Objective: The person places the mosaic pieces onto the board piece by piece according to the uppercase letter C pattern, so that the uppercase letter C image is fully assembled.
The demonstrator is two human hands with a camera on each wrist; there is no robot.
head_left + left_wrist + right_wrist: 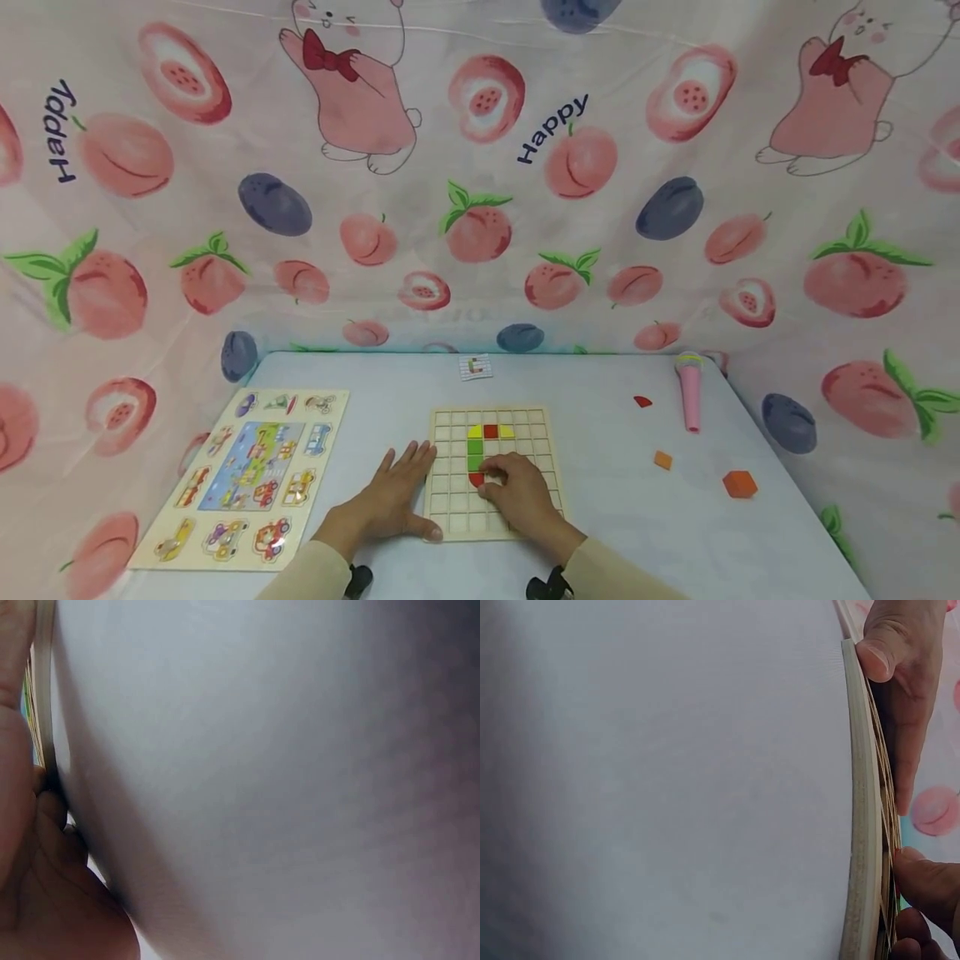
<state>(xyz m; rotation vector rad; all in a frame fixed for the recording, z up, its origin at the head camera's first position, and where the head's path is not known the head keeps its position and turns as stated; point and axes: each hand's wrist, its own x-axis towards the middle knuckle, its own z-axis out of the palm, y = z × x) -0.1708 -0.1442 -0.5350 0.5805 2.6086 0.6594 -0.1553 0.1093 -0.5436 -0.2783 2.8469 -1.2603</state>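
A wooden grid board [450, 523] lies on the table between my hands. Set in its cells are yellow corner pieces [507, 432], a red square [491, 432], green squares [476, 454] and a red rounded piece [476, 480]. My right hand [525, 496] reaches over the board from the right, thumb and forefinger pinching at the red rounded piece; its other fingers are curled. My left hand [393, 492] rests flat at the board's left edge, fingers spread and thumb near the lower corner. In the right wrist view, the board's side [861, 787] appears edge-on, with both hands along it.
At left lies a vehicle puzzle board [247, 483]. A small pattern card [476, 367] is behind the grid. To the right are a red piece [642, 402], an orange square [663, 460], an orange block [740, 484] and a pink toy microphone [690, 396]. A fruit-print cloth [420, 208] hangs behind.
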